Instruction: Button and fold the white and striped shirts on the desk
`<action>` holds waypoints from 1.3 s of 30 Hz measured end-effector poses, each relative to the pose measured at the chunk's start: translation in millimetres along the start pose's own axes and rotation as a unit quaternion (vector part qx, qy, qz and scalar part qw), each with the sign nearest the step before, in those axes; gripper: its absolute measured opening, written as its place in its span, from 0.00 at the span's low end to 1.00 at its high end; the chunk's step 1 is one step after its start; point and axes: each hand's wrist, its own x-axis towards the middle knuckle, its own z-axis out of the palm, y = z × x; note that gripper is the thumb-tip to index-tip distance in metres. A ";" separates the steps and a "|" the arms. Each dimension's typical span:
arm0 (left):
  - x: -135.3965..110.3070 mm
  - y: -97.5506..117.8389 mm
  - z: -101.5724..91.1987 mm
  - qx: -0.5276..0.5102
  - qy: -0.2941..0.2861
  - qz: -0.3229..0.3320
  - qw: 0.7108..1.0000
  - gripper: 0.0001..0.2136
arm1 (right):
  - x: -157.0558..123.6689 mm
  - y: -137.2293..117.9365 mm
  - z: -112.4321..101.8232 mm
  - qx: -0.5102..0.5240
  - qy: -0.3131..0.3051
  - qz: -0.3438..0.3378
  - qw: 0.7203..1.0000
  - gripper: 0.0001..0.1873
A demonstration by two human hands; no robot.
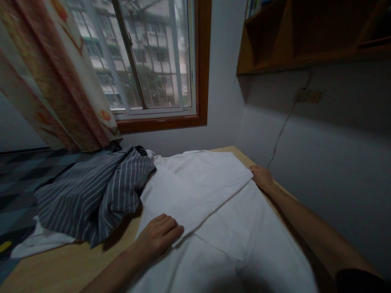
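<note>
A white shirt [214, 203] lies spread on a wooden table [61, 268], with one part folded over across its middle. My left hand [159, 236] rests on the near end of the folded edge, fingers curled and pressed down on the cloth. My right hand [261, 177] is at the far right corner of the fold, near the wall, fingers closed on the white cloth's corner. A grey striped shirt [97, 195] lies crumpled just left of the white one.
A window [146, 57] with an orange-brown frame and a patterned curtain [51, 73] is behind the table. A wooden shelf [305, 32] hangs on the right wall above a socket [308, 96] with a cable. Bedding [18, 179] shows at the left.
</note>
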 end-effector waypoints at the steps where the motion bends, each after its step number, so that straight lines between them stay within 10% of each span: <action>1: -1.9 2.2 3.7 -0.003 0.006 -0.008 1.000 0.09 | 0.5 -0.9 -1.0 -0.008 0.005 0.012 1.000 0.15; 11: -12.2 2.4 14.1 -0.022 -0.006 -0.008 1.000 0.12 | -0.1 12.2 -1.3 -0.008 -0.059 -0.001 0.998 0.12; 20: -4.2 2.5 -3.6 -0.163 -0.164 -0.102 0.968 0.13 | 28.4 57.7 -32.5 0.321 -0.171 0.059 0.930 0.23; 26: -3.6 -6.5 14.9 -0.096 -0.213 -0.199 0.952 0.29 | 14.7 -12.8 -32.8 0.142 -0.011 -0.012 0.990 0.28; 30: -8.1 -5.7 34.7 -0.114 -0.288 -0.197 0.930 0.34 | -20.3 -68.8 6.2 0.076 -0.089 -0.013 0.993 0.39; 39: 24.6 -16.8 63.2 -0.098 -0.287 -0.236 0.923 0.36 | 23.3 -42.6 32.2 -0.017 -0.147 -0.027 0.989 0.36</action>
